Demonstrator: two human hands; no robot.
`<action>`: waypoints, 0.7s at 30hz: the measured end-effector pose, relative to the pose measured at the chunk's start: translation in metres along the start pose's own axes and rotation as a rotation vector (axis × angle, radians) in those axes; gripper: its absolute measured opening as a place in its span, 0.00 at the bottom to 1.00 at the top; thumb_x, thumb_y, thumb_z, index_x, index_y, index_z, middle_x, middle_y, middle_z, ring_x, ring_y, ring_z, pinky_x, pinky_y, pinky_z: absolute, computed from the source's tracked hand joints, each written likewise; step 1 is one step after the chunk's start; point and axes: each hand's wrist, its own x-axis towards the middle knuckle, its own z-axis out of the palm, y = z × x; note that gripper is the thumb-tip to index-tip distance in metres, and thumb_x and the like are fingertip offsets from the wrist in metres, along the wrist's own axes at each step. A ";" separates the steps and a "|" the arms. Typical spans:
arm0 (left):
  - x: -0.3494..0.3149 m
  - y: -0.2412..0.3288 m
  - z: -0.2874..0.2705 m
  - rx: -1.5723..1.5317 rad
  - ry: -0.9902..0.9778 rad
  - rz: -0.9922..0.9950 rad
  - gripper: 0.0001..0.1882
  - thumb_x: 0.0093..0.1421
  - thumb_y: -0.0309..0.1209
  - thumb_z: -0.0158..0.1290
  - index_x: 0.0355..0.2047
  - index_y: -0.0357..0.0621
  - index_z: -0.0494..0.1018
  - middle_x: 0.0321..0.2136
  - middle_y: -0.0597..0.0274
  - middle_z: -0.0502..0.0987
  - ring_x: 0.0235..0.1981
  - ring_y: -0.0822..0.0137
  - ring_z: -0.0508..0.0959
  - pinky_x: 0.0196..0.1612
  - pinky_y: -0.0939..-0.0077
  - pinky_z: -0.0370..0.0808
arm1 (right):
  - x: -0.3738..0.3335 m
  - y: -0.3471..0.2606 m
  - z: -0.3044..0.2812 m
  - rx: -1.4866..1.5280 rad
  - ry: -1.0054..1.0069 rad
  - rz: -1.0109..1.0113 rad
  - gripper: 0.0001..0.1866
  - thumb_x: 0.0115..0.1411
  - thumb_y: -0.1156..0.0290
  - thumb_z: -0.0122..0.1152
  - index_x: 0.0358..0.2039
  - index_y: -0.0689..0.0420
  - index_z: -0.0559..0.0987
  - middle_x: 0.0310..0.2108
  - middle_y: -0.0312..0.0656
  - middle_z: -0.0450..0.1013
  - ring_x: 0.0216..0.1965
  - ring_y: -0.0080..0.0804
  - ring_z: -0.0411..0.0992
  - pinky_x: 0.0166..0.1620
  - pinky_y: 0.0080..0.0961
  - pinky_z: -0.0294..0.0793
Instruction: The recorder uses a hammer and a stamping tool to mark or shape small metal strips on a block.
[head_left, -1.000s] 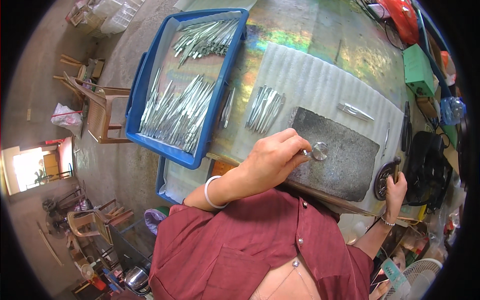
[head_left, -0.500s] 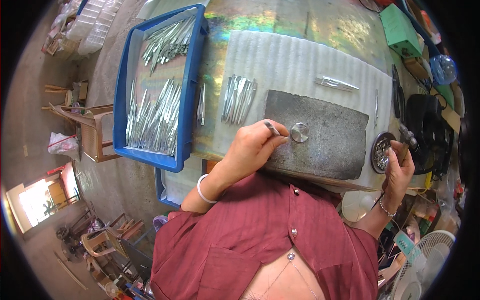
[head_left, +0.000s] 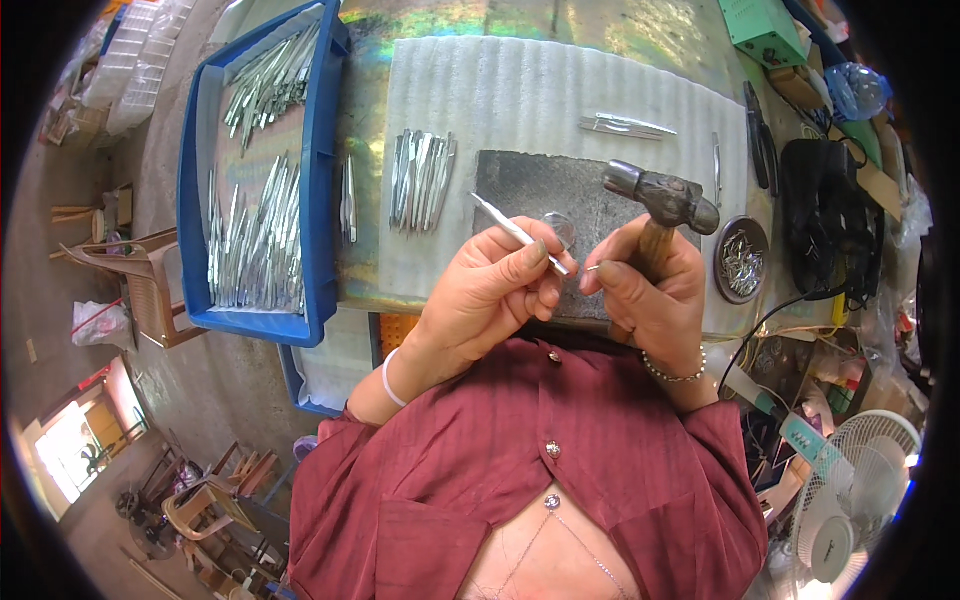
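The left hand (head_left: 490,295) pinches a slim metal strip (head_left: 520,235) over the near edge of the dark steel block (head_left: 560,200), its long axis slanting up-left, tip beside a small pin (head_left: 592,267) in the right hand (head_left: 645,290), which also grips the hammer (head_left: 660,200).
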 end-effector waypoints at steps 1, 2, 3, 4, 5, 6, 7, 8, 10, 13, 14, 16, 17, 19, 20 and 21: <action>0.001 -0.001 -0.001 -0.006 0.000 0.002 0.09 0.62 0.31 0.50 0.40 0.40 0.70 0.33 0.56 0.77 0.25 0.73 0.76 0.27 0.81 0.76 | 0.001 -0.001 0.003 0.009 -0.015 0.015 0.04 0.58 0.77 0.58 0.32 0.64 0.73 0.25 0.38 0.74 0.18 0.11 0.61 0.20 0.10 0.58; 0.001 -0.001 -0.002 -0.060 0.004 -0.028 0.09 0.62 0.32 0.51 0.39 0.41 0.70 0.33 0.57 0.77 0.25 0.73 0.76 0.27 0.82 0.76 | 0.002 -0.001 0.005 0.018 -0.031 0.031 0.05 0.58 0.76 0.58 0.32 0.64 0.73 0.25 0.37 0.73 0.19 0.11 0.62 0.21 0.10 0.58; 0.001 -0.002 -0.002 -0.114 0.006 -0.060 0.09 0.61 0.32 0.51 0.39 0.41 0.70 0.32 0.58 0.77 0.25 0.74 0.76 0.27 0.82 0.75 | 0.002 0.001 0.007 0.015 -0.031 0.034 0.05 0.58 0.76 0.58 0.32 0.64 0.73 0.25 0.37 0.73 0.19 0.11 0.62 0.21 0.10 0.58; 0.001 -0.002 -0.003 -0.119 0.007 -0.059 0.09 0.61 0.32 0.51 0.39 0.41 0.70 0.32 0.58 0.77 0.25 0.74 0.76 0.27 0.82 0.75 | 0.003 0.004 0.009 -0.043 -0.030 -0.016 0.06 0.59 0.75 0.57 0.33 0.63 0.72 0.24 0.39 0.72 0.16 0.11 0.60 0.17 0.10 0.56; 0.001 -0.003 -0.003 -0.146 0.013 -0.077 0.09 0.61 0.33 0.51 0.39 0.41 0.70 0.32 0.59 0.77 0.25 0.74 0.76 0.27 0.83 0.75 | 0.003 0.006 0.010 -0.101 -0.029 -0.066 0.07 0.60 0.73 0.57 0.34 0.63 0.70 0.23 0.41 0.71 0.12 0.12 0.58 0.13 0.11 0.53; 0.002 -0.003 -0.003 -0.175 0.019 -0.094 0.10 0.61 0.33 0.52 0.38 0.41 0.71 0.32 0.60 0.77 0.25 0.75 0.75 0.27 0.84 0.75 | 0.004 0.005 0.012 -0.104 -0.029 -0.063 0.07 0.60 0.73 0.57 0.34 0.63 0.70 0.23 0.41 0.71 0.12 0.12 0.58 0.13 0.11 0.53; 0.002 -0.003 -0.003 -0.179 0.019 -0.094 0.10 0.61 0.33 0.52 0.38 0.41 0.71 0.32 0.60 0.77 0.25 0.75 0.75 0.27 0.84 0.75 | 0.004 0.005 0.014 -0.156 -0.022 -0.095 0.07 0.60 0.73 0.57 0.34 0.63 0.70 0.22 0.40 0.71 0.13 0.12 0.58 0.14 0.11 0.53; 0.002 -0.003 -0.003 -0.203 0.028 -0.111 0.10 0.61 0.34 0.52 0.38 0.42 0.71 0.32 0.61 0.77 0.24 0.76 0.75 0.26 0.85 0.74 | 0.004 0.004 0.015 -0.208 -0.015 -0.128 0.07 0.60 0.72 0.57 0.33 0.63 0.70 0.21 0.39 0.71 0.13 0.11 0.57 0.14 0.11 0.53; 0.002 -0.003 -0.003 -0.227 0.038 -0.124 0.10 0.61 0.34 0.52 0.38 0.42 0.71 0.32 0.62 0.77 0.24 0.76 0.75 0.26 0.87 0.73 | 0.005 0.004 0.016 -0.237 -0.017 -0.124 0.07 0.60 0.72 0.57 0.33 0.62 0.70 0.21 0.38 0.70 0.13 0.11 0.58 0.15 0.11 0.53; 0.004 -0.003 -0.001 -0.226 0.060 -0.134 0.10 0.61 0.35 0.52 0.37 0.42 0.71 0.31 0.63 0.77 0.24 0.78 0.74 0.26 0.88 0.73 | 0.007 0.007 0.014 -0.308 -0.015 -0.150 0.07 0.60 0.72 0.57 0.33 0.62 0.71 0.21 0.36 0.70 0.15 0.11 0.59 0.17 0.10 0.54; 0.005 -0.003 -0.001 -0.249 0.058 -0.139 0.10 0.61 0.35 0.52 0.37 0.42 0.71 0.31 0.63 0.77 0.24 0.78 0.74 0.26 0.88 0.73 | 0.008 0.009 0.013 -0.350 -0.014 -0.177 0.07 0.60 0.72 0.56 0.33 0.62 0.71 0.21 0.35 0.70 0.16 0.11 0.60 0.18 0.09 0.55; 0.006 -0.002 -0.001 -0.274 0.055 -0.147 0.10 0.61 0.35 0.52 0.36 0.43 0.71 0.31 0.63 0.76 0.24 0.78 0.74 0.26 0.89 0.73 | 0.009 0.010 0.013 -0.431 -0.002 -0.227 0.06 0.60 0.73 0.56 0.32 0.62 0.72 0.21 0.34 0.70 0.17 0.12 0.62 0.20 0.10 0.58; 0.006 -0.002 -0.001 -0.289 0.065 -0.153 0.10 0.61 0.35 0.52 0.36 0.43 0.71 0.32 0.63 0.76 0.24 0.78 0.74 0.26 0.89 0.74 | 0.010 0.010 0.013 -0.511 0.009 -0.278 0.05 0.60 0.74 0.56 0.32 0.62 0.72 0.22 0.33 0.70 0.19 0.13 0.64 0.22 0.10 0.60; 0.006 -0.003 -0.001 -0.304 0.074 -0.161 0.09 0.60 0.36 0.52 0.36 0.43 0.71 0.32 0.63 0.76 0.24 0.78 0.74 0.26 0.89 0.74 | 0.011 0.021 0.011 -0.568 0.056 -0.361 0.05 0.59 0.74 0.57 0.31 0.62 0.73 0.22 0.33 0.71 0.20 0.15 0.66 0.23 0.13 0.63; 0.006 -0.004 -0.002 -0.298 0.075 -0.152 0.09 0.60 0.36 0.52 0.36 0.44 0.71 0.33 0.64 0.76 0.25 0.79 0.74 0.26 0.89 0.74 | 0.012 0.025 0.010 -0.624 0.103 -0.445 0.04 0.59 0.75 0.58 0.31 0.62 0.73 0.22 0.33 0.71 0.22 0.17 0.68 0.25 0.15 0.66; 0.006 -0.005 -0.002 -0.292 0.078 -0.140 0.09 0.60 0.36 0.52 0.36 0.44 0.71 0.33 0.64 0.76 0.25 0.79 0.74 0.26 0.90 0.75 | 0.013 0.027 0.011 -0.624 0.101 -0.444 0.04 0.59 0.75 0.58 0.31 0.62 0.73 0.22 0.33 0.71 0.22 0.17 0.68 0.25 0.15 0.66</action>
